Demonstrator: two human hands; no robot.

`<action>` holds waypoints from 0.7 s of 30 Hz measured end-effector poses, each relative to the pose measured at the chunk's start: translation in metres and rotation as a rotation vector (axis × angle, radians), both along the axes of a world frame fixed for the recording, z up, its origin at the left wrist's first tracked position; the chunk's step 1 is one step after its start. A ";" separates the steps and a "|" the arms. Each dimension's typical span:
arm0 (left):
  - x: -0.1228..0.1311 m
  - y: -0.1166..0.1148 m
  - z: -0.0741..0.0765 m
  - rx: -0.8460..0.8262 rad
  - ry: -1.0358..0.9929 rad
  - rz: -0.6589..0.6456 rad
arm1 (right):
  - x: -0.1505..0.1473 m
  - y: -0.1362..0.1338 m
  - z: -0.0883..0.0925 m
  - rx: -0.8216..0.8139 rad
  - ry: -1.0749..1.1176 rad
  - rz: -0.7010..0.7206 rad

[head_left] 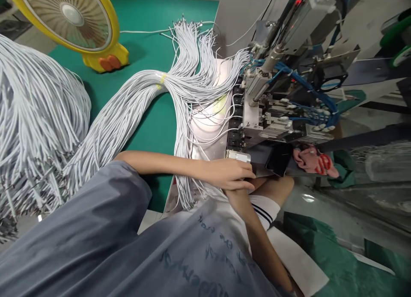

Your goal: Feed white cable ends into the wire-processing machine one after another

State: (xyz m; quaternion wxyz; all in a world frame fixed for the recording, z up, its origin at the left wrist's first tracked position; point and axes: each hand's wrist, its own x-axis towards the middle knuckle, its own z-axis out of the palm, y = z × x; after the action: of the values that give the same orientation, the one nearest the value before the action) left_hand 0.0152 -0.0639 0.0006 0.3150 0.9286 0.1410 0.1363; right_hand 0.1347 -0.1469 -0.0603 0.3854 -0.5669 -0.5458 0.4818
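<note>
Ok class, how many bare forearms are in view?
2. The left forearm crosses the wires; the right forearm comes up from the lower right, its far end partly hidden under the left hand.

Cables (pixel 128 104) on table (pixel 154 130), machine (pixel 253 110) alongside (right)

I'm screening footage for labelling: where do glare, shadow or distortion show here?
Head view: a small glare spot on the floor; head view: a soft shadow beside the fan on the green table; head view: wide-angle stretch toward the edges; head view: left hand and wires fairly clear.
</note>
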 end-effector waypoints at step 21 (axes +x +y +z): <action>-0.004 0.028 0.009 -0.187 -0.398 0.225 | 0.039 0.040 0.048 -0.063 0.758 -0.198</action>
State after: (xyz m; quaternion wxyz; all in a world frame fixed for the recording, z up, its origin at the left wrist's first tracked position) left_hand 0.0112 -0.0355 0.0101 0.4042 0.8287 0.1906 0.3369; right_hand 0.1741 -0.1072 -0.0120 0.5868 -0.4102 -0.2921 0.6341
